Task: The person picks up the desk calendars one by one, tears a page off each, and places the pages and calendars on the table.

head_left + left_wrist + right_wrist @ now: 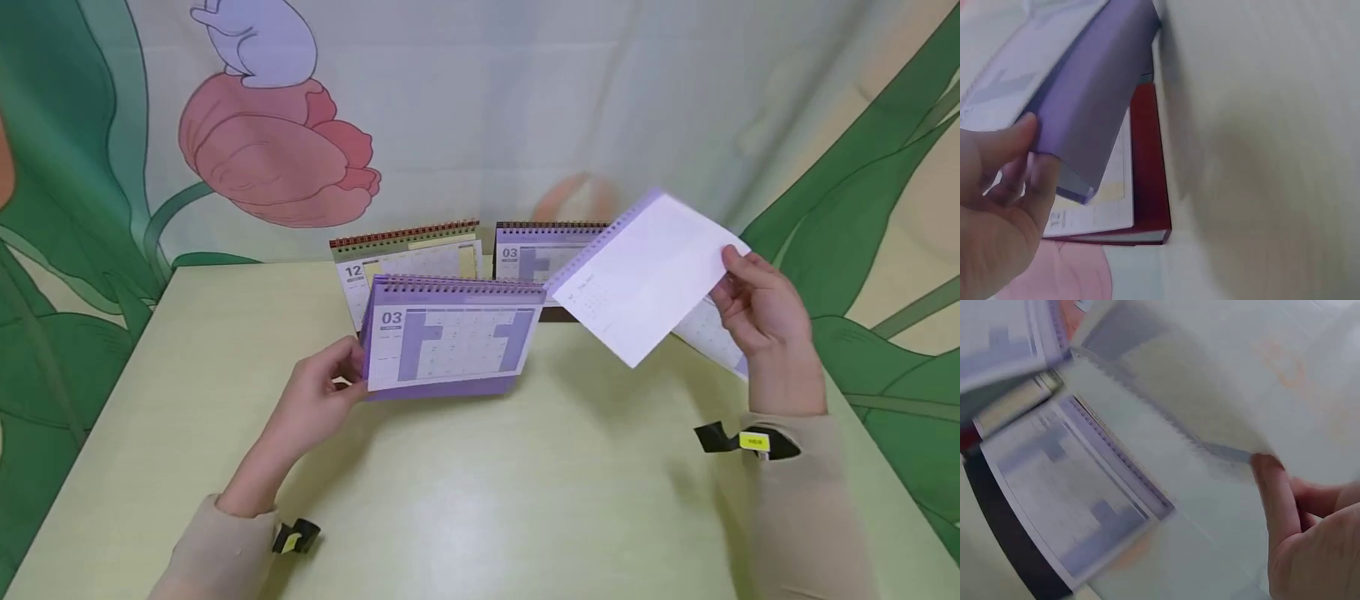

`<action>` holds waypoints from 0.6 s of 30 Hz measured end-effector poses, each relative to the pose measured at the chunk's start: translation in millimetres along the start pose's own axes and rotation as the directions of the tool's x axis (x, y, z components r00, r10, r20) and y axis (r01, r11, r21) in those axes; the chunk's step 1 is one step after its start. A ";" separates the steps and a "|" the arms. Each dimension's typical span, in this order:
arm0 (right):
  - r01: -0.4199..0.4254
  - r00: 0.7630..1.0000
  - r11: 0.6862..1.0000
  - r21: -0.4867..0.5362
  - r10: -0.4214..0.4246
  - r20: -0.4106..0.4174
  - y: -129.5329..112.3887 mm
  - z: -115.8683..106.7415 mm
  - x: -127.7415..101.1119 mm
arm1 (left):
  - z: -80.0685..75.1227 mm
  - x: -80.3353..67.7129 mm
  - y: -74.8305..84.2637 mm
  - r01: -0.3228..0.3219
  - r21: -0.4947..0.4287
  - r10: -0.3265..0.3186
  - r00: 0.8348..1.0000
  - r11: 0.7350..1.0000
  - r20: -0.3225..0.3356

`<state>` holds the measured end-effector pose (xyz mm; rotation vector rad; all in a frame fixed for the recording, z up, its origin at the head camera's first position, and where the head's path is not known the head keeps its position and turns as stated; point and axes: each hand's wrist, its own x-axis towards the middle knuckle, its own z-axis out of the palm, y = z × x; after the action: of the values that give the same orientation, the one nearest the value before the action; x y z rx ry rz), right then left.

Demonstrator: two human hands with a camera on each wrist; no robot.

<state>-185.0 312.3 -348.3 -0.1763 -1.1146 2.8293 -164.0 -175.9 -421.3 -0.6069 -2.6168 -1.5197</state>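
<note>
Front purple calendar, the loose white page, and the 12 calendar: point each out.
front purple calendar (457, 342), head view, middle of its 03 grid page.
loose white page (645, 279), head view, blank middle of the sheet.
12 calendar (442, 260), head view, upper page.

A staged tabletop set: pale table (525, 500) before a printed tulip-and-leaf backdrop cloth (277, 158).

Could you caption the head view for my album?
Left hand steadies a purple calendar; right hand lifts a page.

A pale yellow-green worktop (525, 500) stands against a cloth backdrop (525, 100) printed with a pink tulip (277, 158) and broad green leaves (862, 217), evenly lit.
</note>
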 end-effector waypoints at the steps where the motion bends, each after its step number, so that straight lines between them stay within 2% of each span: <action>1: 0.017 1.000 1.000 -0.012 -0.017 -0.016 -3.6 -2.0 0.8 | -2.2 -2.6 0.4 -0.004 0.000 0.004 1.000 1.000 -0.008; 4: 0.036 0.997 0.992 -0.118 -0.044 -0.067 -11.5 -5.3 2.0 | -5.5 -6.3 2.5 -0.018 -0.010 0.018 1.000 1.000 -0.001; 7: 0.038 0.995 0.986 -0.165 -0.053 -0.086 -16.7 -6.8 3.1 | -5.8 -6.6 4.4 -0.017 -0.015 0.017 1.000 1.000 0.022; 18: 0.074 0.991 0.939 -0.335 -0.108 -0.085 -9.4 -10.2 2.5 | -7.4 -11.8 7.4 0.007 -0.030 -0.006 0.999 1.000 0.041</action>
<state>-185.5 326.3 -349.6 -0.2818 -1.5254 2.5017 -151.6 -182.4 -414.3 -0.6401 -2.6328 -1.5680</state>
